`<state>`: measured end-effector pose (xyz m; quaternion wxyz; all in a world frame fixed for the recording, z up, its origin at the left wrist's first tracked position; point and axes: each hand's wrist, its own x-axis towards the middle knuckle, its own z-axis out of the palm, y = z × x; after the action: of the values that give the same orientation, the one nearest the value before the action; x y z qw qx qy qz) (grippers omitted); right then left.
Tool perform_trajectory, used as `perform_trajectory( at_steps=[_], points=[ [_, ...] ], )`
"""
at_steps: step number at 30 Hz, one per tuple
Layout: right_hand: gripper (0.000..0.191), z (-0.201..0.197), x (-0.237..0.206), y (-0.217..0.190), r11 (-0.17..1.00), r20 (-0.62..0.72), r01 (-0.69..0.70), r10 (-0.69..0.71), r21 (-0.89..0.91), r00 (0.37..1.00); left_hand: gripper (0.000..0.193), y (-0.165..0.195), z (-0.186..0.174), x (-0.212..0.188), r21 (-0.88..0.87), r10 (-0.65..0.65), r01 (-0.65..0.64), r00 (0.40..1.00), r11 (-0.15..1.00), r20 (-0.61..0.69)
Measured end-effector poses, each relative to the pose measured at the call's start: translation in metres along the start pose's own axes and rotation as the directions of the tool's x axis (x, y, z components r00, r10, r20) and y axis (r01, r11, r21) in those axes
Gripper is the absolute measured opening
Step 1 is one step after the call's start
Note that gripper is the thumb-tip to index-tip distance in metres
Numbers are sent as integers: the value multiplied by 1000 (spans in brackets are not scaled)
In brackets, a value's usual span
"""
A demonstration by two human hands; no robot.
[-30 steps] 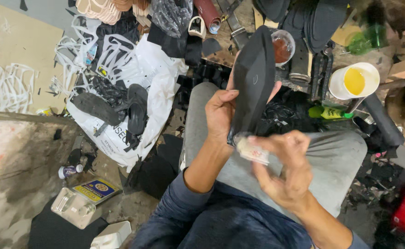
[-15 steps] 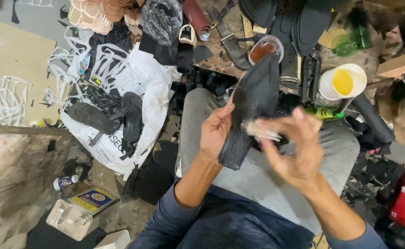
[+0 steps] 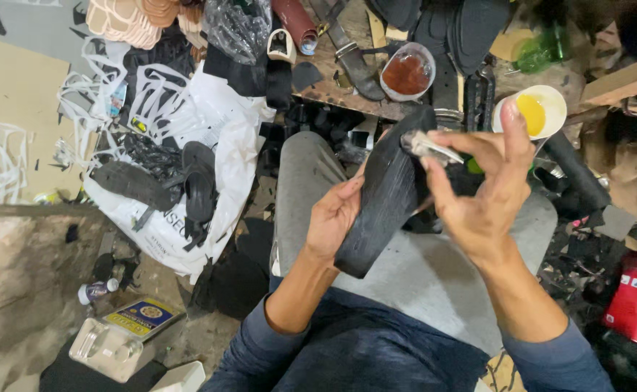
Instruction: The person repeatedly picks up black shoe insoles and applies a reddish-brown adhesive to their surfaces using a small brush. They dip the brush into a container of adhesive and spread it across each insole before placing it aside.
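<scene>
- One view only, from the head camera, looking down at the person's lap and a cluttered workbench beyond the knees.
- One black shoe sole (image 3: 385,190) stands tilted over the lap, its upper end near the bench edge and its lower end above the grey trousers (image 3: 434,276).
- The left hand (image 3: 335,218) grasps the sole from the side, thumb on its face and fingers wrapped behind, low on its length.
- The right hand (image 3: 487,190) pinches a small pale applicator (image 3: 427,145), probably a glue brush or a scrap of cloth, though it is blurred; its tip touches the sole's upper end, and the remaining fingers are spread loose.
- As a judgement, the spreading goes best with the left hand's grip firm, the sole's face turned up toward the eye, and strokes kept thin and even out to the edge, without touching the trousers.
- Two open pots stand on the bench: one white cup of yellow liquid (image 3: 535,110) just behind the right hand, and one clear tub of reddish-brown paste (image 3: 406,73) further left.
- One white plastic sack (image 3: 209,138) lies on the floor to the left, with several black sandal parts (image 3: 166,185) on it; I count at least three pieces.
- One flat tin with a blue and yellow label (image 3: 131,328) lies on the floor at lower left, and one red container (image 3: 634,301) stands at the right edge.
</scene>
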<state>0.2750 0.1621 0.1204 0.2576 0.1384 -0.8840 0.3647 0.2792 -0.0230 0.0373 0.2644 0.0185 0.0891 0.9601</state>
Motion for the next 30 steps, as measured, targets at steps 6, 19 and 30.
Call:
perform_trajectory(
  at_steps=[6, 19, 30],
  points=[
    [94, 10, -20, -25, 978, 127, 201, -207, 58, 970, 68, 14, 22, 5, 46, 134, -134, 991, 990, -7],
    [91, 8, -37, -52, 952, 197, 262, -290, 159, 937, 85, 17, 7, 12, -414, 35, 26, 990, 910, 139],
    [99, -6, -49, -55, 932, 205, 55, -136, 359, 969, 78, 16, -2, 14, -473, 54, 14, 990, 881, 130]
  ],
)
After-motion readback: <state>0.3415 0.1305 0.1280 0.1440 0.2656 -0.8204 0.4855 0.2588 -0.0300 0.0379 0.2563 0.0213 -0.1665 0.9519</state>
